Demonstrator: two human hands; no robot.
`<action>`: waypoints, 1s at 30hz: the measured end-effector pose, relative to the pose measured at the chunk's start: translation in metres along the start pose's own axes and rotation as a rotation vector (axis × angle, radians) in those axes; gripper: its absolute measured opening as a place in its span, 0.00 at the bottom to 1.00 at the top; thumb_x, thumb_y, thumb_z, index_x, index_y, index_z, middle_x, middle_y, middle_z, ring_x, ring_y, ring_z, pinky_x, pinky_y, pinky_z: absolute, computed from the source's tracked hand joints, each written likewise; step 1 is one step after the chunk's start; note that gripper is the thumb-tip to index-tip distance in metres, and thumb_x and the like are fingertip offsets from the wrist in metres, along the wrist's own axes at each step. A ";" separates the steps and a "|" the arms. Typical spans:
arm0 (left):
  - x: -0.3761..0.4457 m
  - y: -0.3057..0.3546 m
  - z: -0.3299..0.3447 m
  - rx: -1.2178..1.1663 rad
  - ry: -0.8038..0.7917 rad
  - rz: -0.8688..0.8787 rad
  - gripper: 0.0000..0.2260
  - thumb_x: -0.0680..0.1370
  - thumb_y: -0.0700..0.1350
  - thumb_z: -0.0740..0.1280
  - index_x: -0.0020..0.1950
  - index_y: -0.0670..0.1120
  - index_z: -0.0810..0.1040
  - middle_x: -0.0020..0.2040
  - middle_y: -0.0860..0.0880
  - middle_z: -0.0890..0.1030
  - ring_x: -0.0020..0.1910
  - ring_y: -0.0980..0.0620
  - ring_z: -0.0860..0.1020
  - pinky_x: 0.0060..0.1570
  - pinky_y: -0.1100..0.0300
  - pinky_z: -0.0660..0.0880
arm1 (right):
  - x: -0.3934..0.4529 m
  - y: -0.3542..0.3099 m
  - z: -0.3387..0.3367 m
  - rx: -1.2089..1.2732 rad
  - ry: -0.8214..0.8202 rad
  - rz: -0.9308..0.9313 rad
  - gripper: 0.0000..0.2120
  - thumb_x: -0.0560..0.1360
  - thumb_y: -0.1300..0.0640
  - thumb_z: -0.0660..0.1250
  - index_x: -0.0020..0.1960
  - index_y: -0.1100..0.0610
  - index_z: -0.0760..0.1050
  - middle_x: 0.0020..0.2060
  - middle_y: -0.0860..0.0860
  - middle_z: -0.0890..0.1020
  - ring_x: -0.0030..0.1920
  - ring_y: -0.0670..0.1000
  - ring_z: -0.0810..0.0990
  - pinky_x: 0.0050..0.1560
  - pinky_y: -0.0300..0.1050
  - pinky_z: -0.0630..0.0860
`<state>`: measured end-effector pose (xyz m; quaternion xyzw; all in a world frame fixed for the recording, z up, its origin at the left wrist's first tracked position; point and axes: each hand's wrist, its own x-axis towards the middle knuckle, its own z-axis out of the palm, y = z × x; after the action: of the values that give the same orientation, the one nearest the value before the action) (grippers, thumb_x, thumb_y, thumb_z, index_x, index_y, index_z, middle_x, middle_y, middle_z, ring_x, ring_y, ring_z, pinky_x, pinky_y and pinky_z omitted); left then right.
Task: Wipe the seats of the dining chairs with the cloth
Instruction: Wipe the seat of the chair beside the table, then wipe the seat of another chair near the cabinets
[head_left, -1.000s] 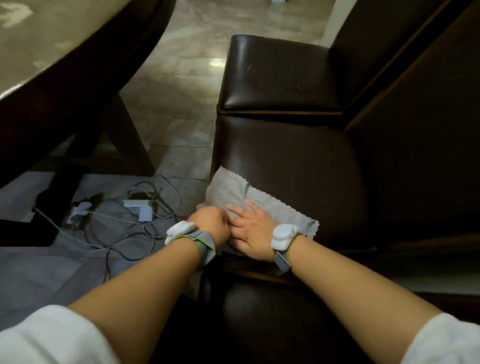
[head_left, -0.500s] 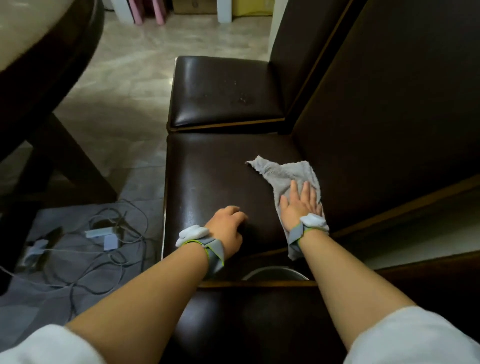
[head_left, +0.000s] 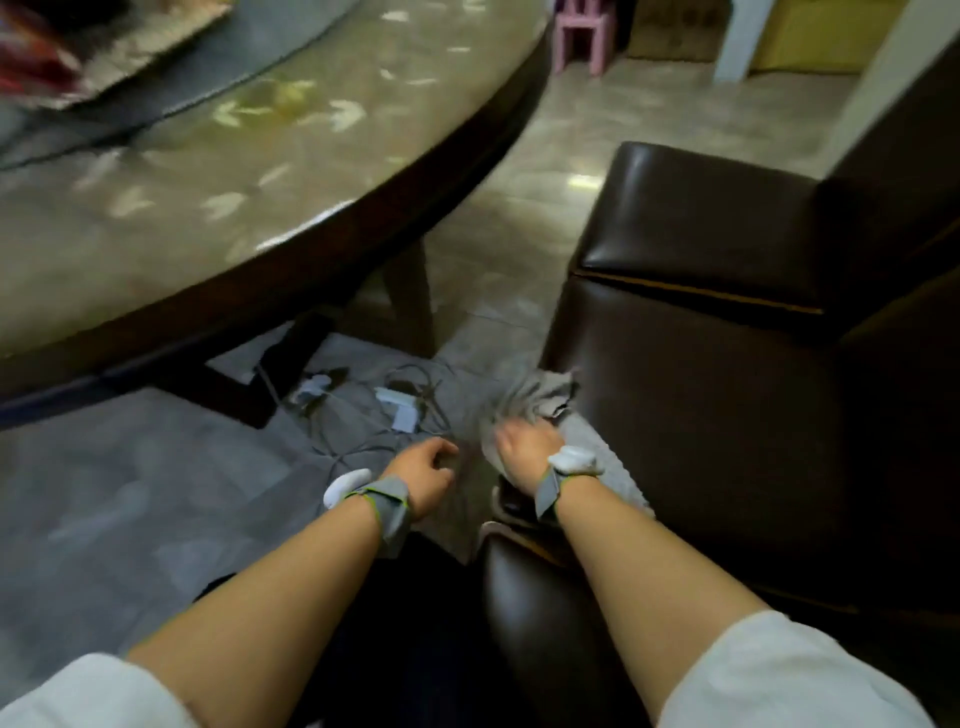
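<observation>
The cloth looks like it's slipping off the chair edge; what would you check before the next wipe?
1. Cloth held by the right hand: ok, the hand is on it, though blur hides the exact grip.
2. Cloth flat on the near chair seat: not ok, it is bunched at the seat's front-left edge.
3. Left hand out of the wipe's way: ok, it hangs off the seat, holding nothing.
4. Cables on the floor away from the cloth: cannot tell, they lie close below it.
5. Far chair seat wiped: cannot tell.
</observation>
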<state>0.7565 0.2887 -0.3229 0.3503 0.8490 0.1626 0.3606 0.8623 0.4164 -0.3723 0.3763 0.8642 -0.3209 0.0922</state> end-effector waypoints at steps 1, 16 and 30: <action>-0.015 -0.019 -0.017 -0.045 0.040 -0.052 0.15 0.78 0.40 0.63 0.64 0.44 0.75 0.60 0.47 0.78 0.58 0.51 0.76 0.53 0.67 0.68 | 0.002 -0.032 0.006 0.081 -0.116 -0.009 0.19 0.83 0.54 0.50 0.69 0.59 0.70 0.68 0.58 0.73 0.68 0.57 0.70 0.65 0.46 0.65; -0.207 -0.263 -0.155 -0.778 0.800 -0.364 0.16 0.78 0.50 0.66 0.65 0.49 0.73 0.58 0.45 0.78 0.54 0.48 0.78 0.51 0.57 0.77 | -0.098 -0.369 0.147 1.492 -1.050 0.196 0.27 0.78 0.46 0.55 0.62 0.66 0.76 0.61 0.65 0.77 0.62 0.64 0.76 0.63 0.61 0.73; -0.312 -0.456 -0.315 -1.244 1.242 -0.680 0.24 0.65 0.60 0.67 0.55 0.50 0.71 0.54 0.43 0.79 0.53 0.42 0.79 0.57 0.43 0.76 | -0.138 -0.621 0.219 0.527 -0.706 -0.303 0.19 0.74 0.54 0.71 0.61 0.53 0.69 0.47 0.45 0.78 0.37 0.37 0.78 0.33 0.28 0.72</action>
<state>0.4646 -0.2610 -0.1918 -0.3209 0.7068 0.6304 -0.0062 0.4996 -0.1194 -0.1860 0.1243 0.7140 -0.6479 0.2343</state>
